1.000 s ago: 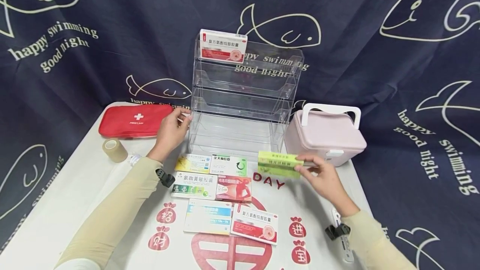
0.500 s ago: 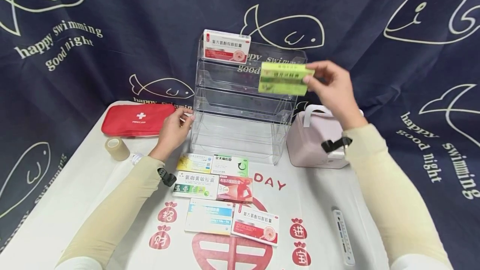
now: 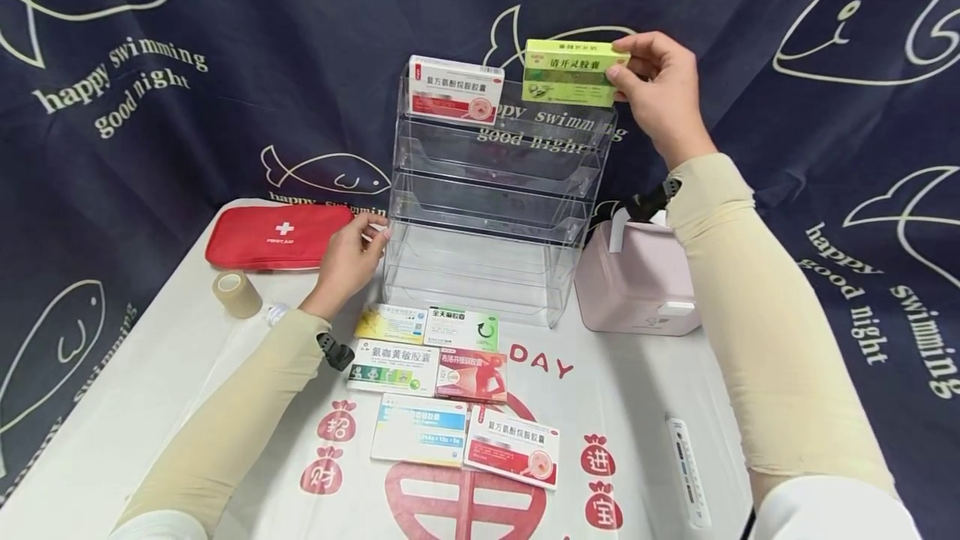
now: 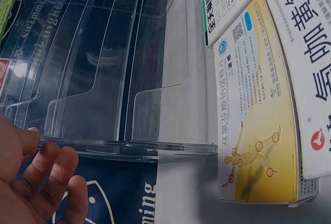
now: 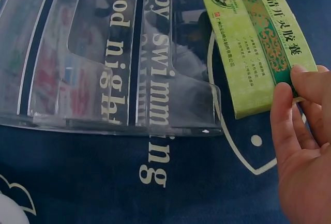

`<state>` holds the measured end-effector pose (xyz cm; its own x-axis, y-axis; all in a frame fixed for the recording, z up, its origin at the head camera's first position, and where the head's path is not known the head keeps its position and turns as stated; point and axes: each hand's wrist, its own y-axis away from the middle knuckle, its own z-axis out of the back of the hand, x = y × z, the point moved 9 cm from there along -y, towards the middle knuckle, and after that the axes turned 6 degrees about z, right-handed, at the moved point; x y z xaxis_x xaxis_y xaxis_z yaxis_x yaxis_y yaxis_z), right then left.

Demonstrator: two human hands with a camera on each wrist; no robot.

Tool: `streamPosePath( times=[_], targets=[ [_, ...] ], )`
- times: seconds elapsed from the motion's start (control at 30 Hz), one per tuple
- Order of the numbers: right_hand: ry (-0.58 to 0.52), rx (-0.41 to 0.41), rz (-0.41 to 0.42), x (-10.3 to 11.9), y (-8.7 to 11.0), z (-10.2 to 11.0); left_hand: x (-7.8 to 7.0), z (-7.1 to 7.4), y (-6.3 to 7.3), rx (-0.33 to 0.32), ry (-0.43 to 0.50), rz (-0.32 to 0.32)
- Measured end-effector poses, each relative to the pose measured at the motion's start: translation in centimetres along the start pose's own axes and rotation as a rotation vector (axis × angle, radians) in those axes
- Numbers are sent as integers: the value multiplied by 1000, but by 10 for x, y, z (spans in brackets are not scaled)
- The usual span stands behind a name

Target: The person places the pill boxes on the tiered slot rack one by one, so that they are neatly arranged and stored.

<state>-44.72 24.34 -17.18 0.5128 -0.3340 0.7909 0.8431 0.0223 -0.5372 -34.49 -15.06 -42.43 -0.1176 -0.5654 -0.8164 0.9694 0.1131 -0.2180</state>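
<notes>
My right hand (image 3: 663, 90) pinches one end of a yellow-green medicine box (image 3: 566, 77) between thumb and fingers. This box is raised at the top tier of a clear acrylic display rack (image 3: 480, 269), right of a white-and-red medicine box (image 3: 455, 94) standing in that tier. In the right wrist view the green box (image 5: 253, 48) looks tilted, just beyond the rack's top edge. At the rack's left side, my left hand (image 3: 351, 263) rests its loosely bent fingertips against the side panel. The left wrist view shows those fingers (image 4: 62, 164) by the panel's edge.
Several medicine boxes lie in rows before the rack, including a yellow-and-white one (image 3: 392, 323) and a red one (image 3: 471, 375). A red first-aid pouch (image 3: 277, 238) and tan tape roll (image 3: 237, 294) lie left; a pink case (image 3: 637, 282) and white strip (image 3: 687, 473) are right.
My right hand has lifted the green medicine box from just above the table, up past the middle tiers, to the rack's top. The left hand has stayed at the rack's side.
</notes>
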Motion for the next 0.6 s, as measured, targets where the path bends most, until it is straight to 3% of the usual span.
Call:
streamPosePath(
  times=[0.17,0.4,0.6],
  targets=[
    [84,31,19,-8,-3,-8,0,0,0,11,-13,25],
    [289,77,46,-17,4,-9,1,0,1,10,-11,28],
    [371,92,63,-22,9,-6,3,0,0,6,-7,19]
  ],
)
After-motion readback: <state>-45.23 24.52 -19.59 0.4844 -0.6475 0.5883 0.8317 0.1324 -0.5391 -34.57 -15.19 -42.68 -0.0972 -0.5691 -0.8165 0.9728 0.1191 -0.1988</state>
